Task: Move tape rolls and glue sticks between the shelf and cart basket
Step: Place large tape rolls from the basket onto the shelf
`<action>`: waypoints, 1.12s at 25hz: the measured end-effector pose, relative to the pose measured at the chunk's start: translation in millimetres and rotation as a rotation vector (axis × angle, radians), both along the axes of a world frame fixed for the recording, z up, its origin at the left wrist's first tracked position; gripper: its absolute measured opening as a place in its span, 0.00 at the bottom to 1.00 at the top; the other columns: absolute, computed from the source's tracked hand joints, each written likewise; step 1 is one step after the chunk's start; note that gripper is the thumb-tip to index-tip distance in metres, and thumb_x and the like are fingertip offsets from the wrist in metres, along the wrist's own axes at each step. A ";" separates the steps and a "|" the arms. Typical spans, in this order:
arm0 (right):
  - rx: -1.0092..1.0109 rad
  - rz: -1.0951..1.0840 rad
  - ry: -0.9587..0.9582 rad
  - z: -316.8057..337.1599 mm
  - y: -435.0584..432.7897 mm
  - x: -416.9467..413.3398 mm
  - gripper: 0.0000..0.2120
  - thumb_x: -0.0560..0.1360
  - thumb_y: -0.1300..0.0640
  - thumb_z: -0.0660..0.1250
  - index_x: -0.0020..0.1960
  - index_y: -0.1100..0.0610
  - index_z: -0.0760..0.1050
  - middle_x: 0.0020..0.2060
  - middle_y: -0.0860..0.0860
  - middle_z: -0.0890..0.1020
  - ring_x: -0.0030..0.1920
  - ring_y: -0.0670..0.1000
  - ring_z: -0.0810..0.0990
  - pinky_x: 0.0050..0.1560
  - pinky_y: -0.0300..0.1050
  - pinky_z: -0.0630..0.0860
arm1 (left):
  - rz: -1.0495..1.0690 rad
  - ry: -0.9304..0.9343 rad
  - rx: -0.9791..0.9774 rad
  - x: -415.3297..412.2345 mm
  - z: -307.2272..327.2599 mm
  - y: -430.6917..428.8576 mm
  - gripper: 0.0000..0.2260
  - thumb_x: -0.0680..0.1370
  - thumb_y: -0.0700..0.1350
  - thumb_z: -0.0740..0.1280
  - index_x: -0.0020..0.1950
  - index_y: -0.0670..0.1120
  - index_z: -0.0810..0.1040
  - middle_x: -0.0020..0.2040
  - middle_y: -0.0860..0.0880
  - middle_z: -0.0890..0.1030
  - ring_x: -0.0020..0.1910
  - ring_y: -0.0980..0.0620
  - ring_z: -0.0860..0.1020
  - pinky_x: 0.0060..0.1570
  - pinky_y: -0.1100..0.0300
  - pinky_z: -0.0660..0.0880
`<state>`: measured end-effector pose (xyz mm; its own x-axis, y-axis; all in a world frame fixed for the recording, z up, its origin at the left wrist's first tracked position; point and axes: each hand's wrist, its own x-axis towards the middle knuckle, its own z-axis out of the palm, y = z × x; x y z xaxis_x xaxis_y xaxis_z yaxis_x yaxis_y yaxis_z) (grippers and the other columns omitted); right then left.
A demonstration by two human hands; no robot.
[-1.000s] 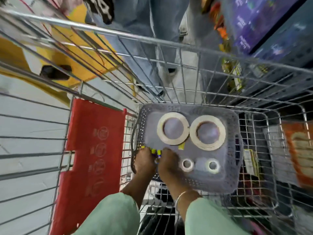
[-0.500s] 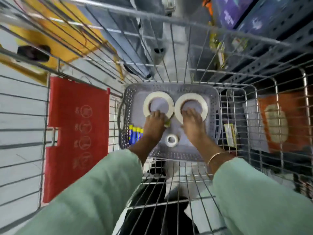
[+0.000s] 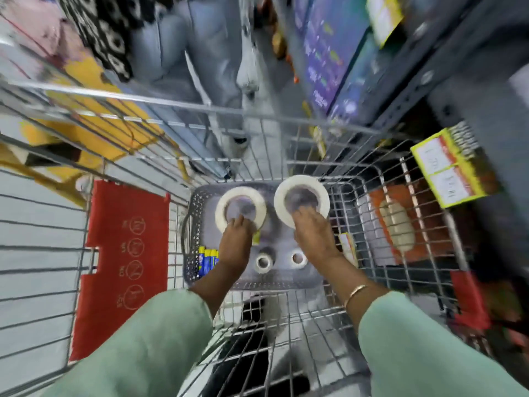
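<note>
Two closed grips (image 3: 239,239) (image 3: 313,233), one per large tape roll (image 3: 221,213) (image 3: 325,202).

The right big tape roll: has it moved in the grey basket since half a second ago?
Yes. The right big tape roll now overlaps the far rim of the grey basket, apparently lifted by the right hand; before, it lay flat inside.

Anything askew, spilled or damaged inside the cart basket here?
Nothing stands out. Each hand, left and right, grips a large tape roll in the grey basket; two small rolls lie flat, glue sticks lined up together.
</note>
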<state>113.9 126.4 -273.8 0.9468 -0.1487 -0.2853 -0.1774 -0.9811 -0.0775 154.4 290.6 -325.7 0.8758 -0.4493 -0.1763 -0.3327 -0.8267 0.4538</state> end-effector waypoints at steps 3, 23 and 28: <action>-0.052 -0.022 -0.237 70.8 -9.5 -23.1 0.14 0.65 0.66 0.71 0.51 0.62 0.78 0.46 0.58 0.82 0.48 0.57 0.81 0.44 0.45 0.79 | -0.043 -0.075 -0.060 -12.4 55.1 -8.8 0.11 0.66 0.27 0.65 0.45 0.39 0.75 0.45 0.36 0.78 0.46 0.37 0.76 0.40 0.47 0.75; -0.165 -1.379 -0.440 260.7 -133.7 -451.1 0.21 0.74 0.62 0.63 0.66 0.60 0.68 0.64 0.57 0.76 0.63 0.56 0.75 0.60 0.45 0.74 | -1.221 -0.081 -0.213 -315.2 282.2 -293.2 0.16 0.80 0.41 0.55 0.67 0.40 0.67 0.71 0.40 0.68 0.70 0.41 0.65 0.72 0.49 0.62; -0.083 -1.577 -0.356 239.7 -121.7 -484.6 0.21 0.76 0.62 0.61 0.68 0.60 0.65 0.66 0.56 0.73 0.65 0.56 0.73 0.65 0.45 0.70 | -1.365 -0.051 -0.109 -359.5 258.1 -316.7 0.19 0.77 0.35 0.56 0.68 0.41 0.65 0.70 0.41 0.69 0.68 0.42 0.68 0.67 0.52 0.67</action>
<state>-370.7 4.7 -34.0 -0.1419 -0.9891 -0.0380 -0.9451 0.1468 -0.2919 -205.1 -26.1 -67.6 -0.2651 -0.9619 -0.0663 -0.8650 0.2069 0.4572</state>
